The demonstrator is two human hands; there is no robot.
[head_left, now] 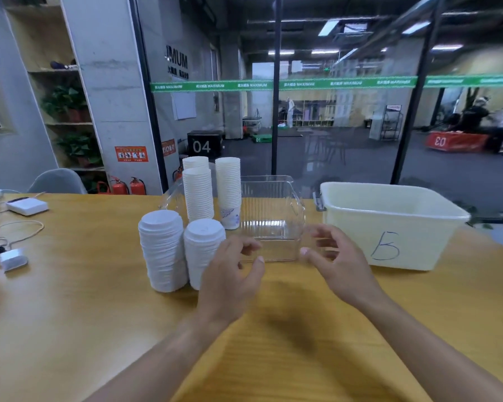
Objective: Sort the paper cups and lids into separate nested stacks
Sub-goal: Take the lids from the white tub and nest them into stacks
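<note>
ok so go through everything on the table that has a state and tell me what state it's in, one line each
left hand: fingers loosely curled, holding nothing
right hand: fingers loosely curled, holding nothing
lid stacks: two, nested, upright on the table
cup stacks: three, nested, upright behind the lids
clear bin: upright, no lid, nothing visible inside
white bin: upright, no lid, marked B, inside mostly hidden
</note>
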